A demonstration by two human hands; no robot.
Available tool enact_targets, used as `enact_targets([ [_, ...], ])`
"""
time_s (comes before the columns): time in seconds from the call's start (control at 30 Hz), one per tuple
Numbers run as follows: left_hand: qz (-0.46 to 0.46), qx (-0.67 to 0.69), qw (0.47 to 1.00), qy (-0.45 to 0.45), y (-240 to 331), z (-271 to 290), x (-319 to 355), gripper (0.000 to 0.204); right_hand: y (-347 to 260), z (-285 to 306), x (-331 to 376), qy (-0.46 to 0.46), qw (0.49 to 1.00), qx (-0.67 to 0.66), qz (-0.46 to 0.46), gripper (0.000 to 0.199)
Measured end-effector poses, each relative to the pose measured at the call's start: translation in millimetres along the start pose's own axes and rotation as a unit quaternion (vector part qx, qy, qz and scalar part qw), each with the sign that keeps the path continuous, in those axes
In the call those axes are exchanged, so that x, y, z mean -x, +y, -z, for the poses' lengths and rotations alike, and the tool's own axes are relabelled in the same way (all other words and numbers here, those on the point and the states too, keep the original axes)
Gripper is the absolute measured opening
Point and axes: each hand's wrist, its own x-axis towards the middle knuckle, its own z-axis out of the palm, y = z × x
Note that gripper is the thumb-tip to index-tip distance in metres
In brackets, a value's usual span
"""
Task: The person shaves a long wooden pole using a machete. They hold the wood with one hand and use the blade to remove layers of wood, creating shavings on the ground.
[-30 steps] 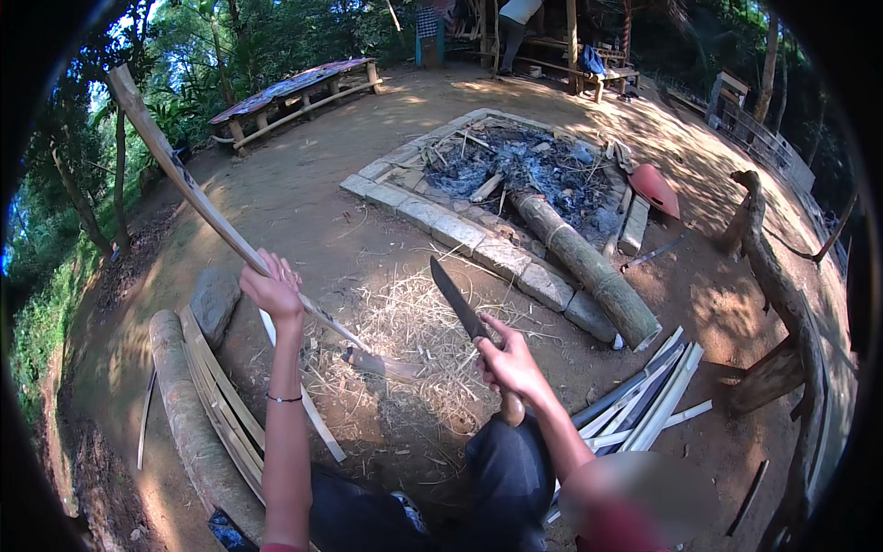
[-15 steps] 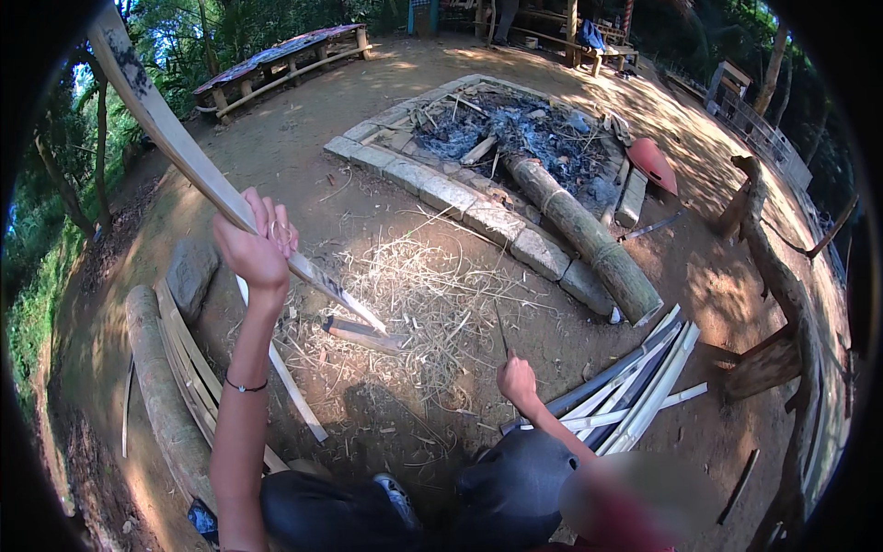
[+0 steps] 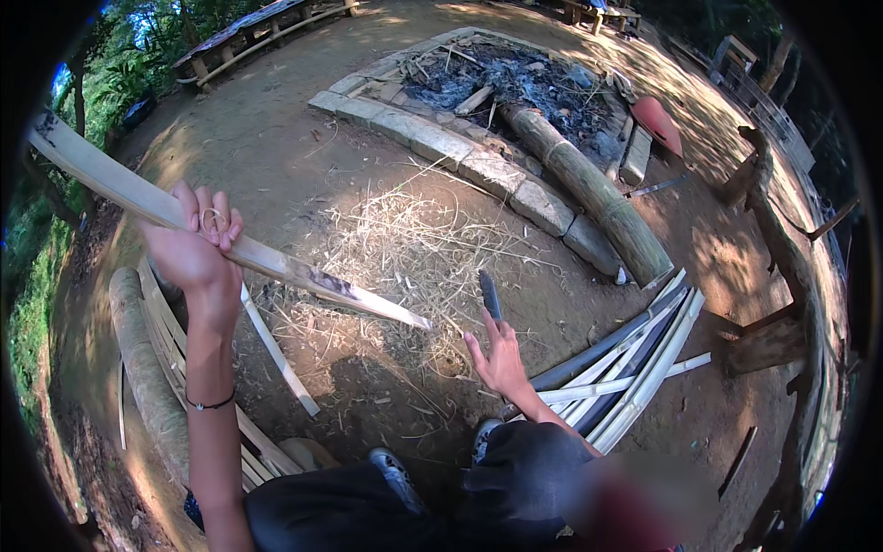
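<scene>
A long, pale bamboo strip [image 3: 303,274] with dark patches slants across the left half. My left hand [image 3: 198,248] is closed around it; its tip points down and right, above curly shavings [image 3: 395,235] on the ground. A loop of shaving sits at the fingers. To the right of the tip, my right hand [image 3: 502,363] has a knife [image 3: 489,294], blade pointing away from me. Its thumb and a finger are stretched out, and the knife's handle is hidden by the hand. The blade is apart from the strip.
Split bamboo strips [image 3: 635,373] lie at my right, more strips [image 3: 166,322] and a log [image 3: 147,377] at my left. Ahead, a stone border [image 3: 432,140] surrounds an ash pit [image 3: 524,83]. A thick bamboo pole [image 3: 598,198] juts from it. A gnarled branch rail [image 3: 782,267] stands far right.
My left hand has lowered the strip, which now lies flatter. My right hand has moved up, its fist loosened into stretched fingers, and the knife blade has turned. The view has tipped downward.
</scene>
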Motion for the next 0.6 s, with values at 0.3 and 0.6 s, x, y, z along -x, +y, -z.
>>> enact_targets([
  [0.3,0.079,0.01,0.996,0.047,-29,-40,23,0.042,-99,59,-10,0.018,0.964,-0.119,0.239,0.075],
  [0.6,0.043,-0.382,0.912,-0.146,-72,-51,-16,0.059,-54,74,36,0.057,0.966,-0.228,0.107,0.028],
])
